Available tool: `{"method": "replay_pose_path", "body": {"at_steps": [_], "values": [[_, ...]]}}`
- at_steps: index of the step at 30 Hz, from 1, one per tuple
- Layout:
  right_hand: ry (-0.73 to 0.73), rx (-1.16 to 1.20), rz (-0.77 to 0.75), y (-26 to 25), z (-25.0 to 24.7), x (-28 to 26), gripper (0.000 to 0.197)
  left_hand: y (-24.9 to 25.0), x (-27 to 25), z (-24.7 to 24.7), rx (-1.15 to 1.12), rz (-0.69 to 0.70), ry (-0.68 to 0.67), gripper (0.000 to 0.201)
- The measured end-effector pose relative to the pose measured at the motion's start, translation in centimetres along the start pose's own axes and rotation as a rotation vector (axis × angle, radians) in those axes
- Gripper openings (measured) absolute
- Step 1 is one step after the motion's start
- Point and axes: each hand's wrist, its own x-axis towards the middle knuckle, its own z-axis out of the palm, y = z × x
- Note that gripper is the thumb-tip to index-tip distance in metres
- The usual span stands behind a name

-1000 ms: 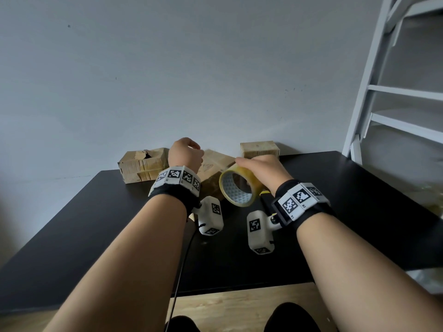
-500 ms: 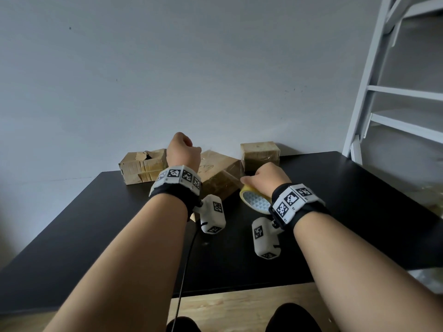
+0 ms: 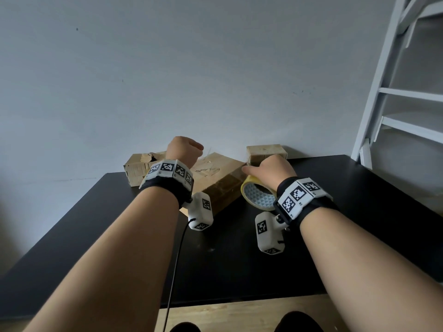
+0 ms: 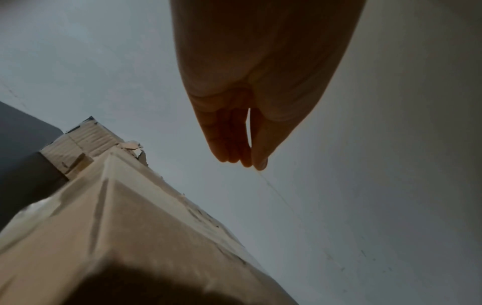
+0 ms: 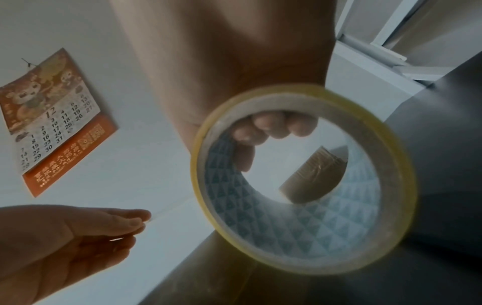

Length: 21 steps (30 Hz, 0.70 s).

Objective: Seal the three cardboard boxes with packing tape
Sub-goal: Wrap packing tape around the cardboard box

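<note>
Right hand (image 3: 268, 171) grips the tape roll (image 3: 257, 196) at centre frame; left hand (image 3: 183, 149) pinches the free tape end. Keep the strip taut, then lower it onto the middle box (image 3: 215, 183).

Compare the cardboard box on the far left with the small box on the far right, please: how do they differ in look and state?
The left box has a torn, ragged top edge with a flap sticking up; the right box has a flat, closed top. The left box looks wider and lower, while the right box looks more compact and cube-like. The left hand hovers beside the left box; the right hand is in front of the right box. Both are brown cardboard on the black table by the wall.
</note>
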Motion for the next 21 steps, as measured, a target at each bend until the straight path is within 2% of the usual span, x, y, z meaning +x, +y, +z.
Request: {"method": "replay_pose_path", "body": {"at_steps": [3,7,10,16,18,21], "values": [[-0.001,-0.008,-0.021,-0.8,-0.1,0.3,0.048,-0.2,0.9,-0.2,0.113,0.003,-0.038,0.017],[0.033,0.073,-0.076,-2.3,-0.1,0.9,0.024,-0.5,2.3,0.1,0.301,0.012,-0.106,0.020],[0.057,0.118,-0.092,-3.2,0.1,1.4,0.016,-0.9,3.3,0.4,0.446,-0.005,-0.198,0.030],[0.089,-0.041,-0.136,-5.6,0.5,2.8,0.019,-1.2,4.7,0.6,0.723,-0.026,-0.322,0.052],[0.081,-0.118,-0.132,-6.6,0.7,3.3,0.019,-1.5,5.3,0.8,0.809,-0.007,-0.369,0.052],[0.034,-0.170,-0.081,-8.0,0.7,3.8,0.032,-2.1,6.0,1.0,0.939,0.023,-0.422,0.051]]}}
